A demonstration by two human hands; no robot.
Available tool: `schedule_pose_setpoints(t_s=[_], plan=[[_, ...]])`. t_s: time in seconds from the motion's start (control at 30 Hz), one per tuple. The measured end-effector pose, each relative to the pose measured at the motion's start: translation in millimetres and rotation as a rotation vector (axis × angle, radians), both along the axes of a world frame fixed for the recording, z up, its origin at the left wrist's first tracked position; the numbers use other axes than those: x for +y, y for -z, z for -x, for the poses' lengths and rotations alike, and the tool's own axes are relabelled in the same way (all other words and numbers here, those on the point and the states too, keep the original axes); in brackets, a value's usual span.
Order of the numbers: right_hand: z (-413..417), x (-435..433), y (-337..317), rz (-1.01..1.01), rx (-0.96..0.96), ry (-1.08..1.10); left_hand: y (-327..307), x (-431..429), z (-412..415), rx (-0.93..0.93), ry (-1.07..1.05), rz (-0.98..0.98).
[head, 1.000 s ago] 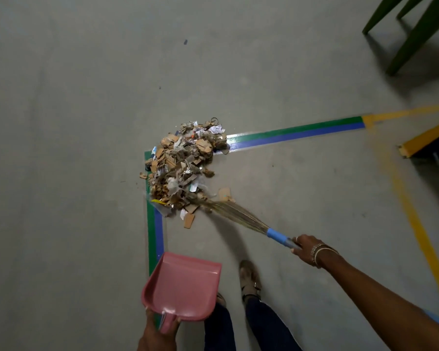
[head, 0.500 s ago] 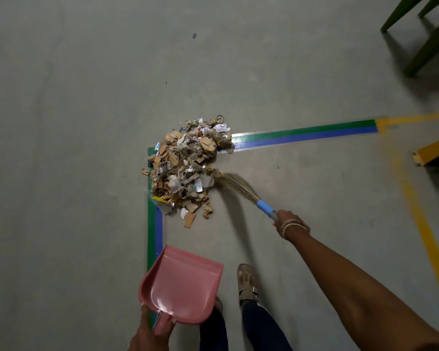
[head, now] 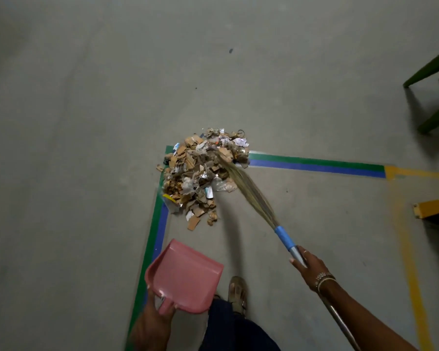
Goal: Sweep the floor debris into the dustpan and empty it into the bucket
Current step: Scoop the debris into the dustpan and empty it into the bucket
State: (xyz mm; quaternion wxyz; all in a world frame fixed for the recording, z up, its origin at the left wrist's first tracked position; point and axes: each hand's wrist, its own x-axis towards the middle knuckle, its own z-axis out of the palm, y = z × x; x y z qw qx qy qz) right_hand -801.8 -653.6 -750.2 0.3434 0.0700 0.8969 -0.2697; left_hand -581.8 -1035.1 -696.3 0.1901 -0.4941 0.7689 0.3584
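A heap of cardboard scraps, paper and plastic bits, the debris pile point(head: 200, 176), lies on the grey floor over the corner of green and blue tape. My right hand point(head: 308, 264) grips the metal handle of a grass broom point(head: 251, 193), whose bristle tips reach into the pile's far right side. My left hand point(head: 153, 323) holds the handle of an empty pink dustpan point(head: 185, 276), raised above the floor just short of the pile. No bucket is in view.
Green and blue floor tape point(head: 314, 165) runs right and toward me from the pile; yellow tape point(head: 411, 262) continues at the right. Green furniture legs point(head: 433, 97) stand at the upper right, a yellow-edged object point(head: 433, 207) at the right edge. My sandalled foot point(head: 237, 292) is beside the dustpan.
The broom has swung from the pile's near edge round to its far right side, pushing loose scraps in. My right hand has drawn back along the handle. The dustpan has stayed put.
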Motion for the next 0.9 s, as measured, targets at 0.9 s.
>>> schedule_pose_setpoints(t_s=[0.9], plan=[[138.3,-72.1,351.4,-0.026,-0.003,-0.244,397.1,-73.6,110.0,-0.381,0.217,0.276]])
